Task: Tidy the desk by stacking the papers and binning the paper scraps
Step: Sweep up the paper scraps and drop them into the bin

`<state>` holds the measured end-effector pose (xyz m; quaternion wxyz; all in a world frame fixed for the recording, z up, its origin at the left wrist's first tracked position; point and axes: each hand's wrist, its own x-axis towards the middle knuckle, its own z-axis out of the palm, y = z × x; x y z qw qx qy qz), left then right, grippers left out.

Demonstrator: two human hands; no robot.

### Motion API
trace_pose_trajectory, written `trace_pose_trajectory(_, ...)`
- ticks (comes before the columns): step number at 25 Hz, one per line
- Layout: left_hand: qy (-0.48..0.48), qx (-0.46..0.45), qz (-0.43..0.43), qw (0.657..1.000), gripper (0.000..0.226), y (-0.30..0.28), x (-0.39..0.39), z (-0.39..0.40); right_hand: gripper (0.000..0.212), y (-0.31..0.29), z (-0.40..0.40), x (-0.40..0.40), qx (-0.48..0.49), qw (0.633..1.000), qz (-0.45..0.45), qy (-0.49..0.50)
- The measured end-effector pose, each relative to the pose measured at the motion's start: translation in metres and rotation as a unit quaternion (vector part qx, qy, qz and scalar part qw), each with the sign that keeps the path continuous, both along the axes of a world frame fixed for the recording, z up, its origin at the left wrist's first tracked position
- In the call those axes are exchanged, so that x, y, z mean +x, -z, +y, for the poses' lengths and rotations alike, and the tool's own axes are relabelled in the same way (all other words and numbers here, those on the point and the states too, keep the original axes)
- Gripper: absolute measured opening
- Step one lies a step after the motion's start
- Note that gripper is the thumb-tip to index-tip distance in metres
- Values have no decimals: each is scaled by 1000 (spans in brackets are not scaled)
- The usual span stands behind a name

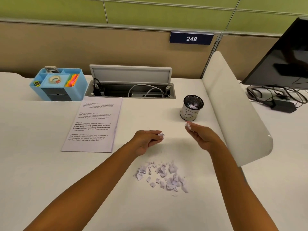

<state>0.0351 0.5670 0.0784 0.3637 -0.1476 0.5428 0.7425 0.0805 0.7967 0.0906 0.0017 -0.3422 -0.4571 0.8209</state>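
A stack of printed papers [93, 124] lies on the white desk [50, 164], left of centre. Near the front, a pile of several torn paper scraps [162, 176] is spread out. A small black mesh bin [191, 108] with a white label stands at the right and holds scraps. My left hand [148, 140] pinches a few scraps at its fingertips, low over the desk. My right hand [201, 135] pinches scraps too, raised just in front of the bin.
A blue desk organiser [58, 84] with tape and sticky notes stands at the back left. An open cable hatch [131, 87] sits behind the papers. A white divider panel [233, 104] bounds the right side, with a monitor [286, 55] and cables beyond it.
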Motion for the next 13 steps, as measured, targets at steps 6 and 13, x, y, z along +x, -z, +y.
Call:
trace_pose_trajectory(6, 35, -2, 44, 998, 27, -33, -41, 58, 20, -34, 43, -67, 174, 985, 2, 17)
trace_pose_trajectory(13, 44, -32, 69, 996, 21, -44, -74, 106, 17, -43, 61, -118, 498, 841, -199, -63)
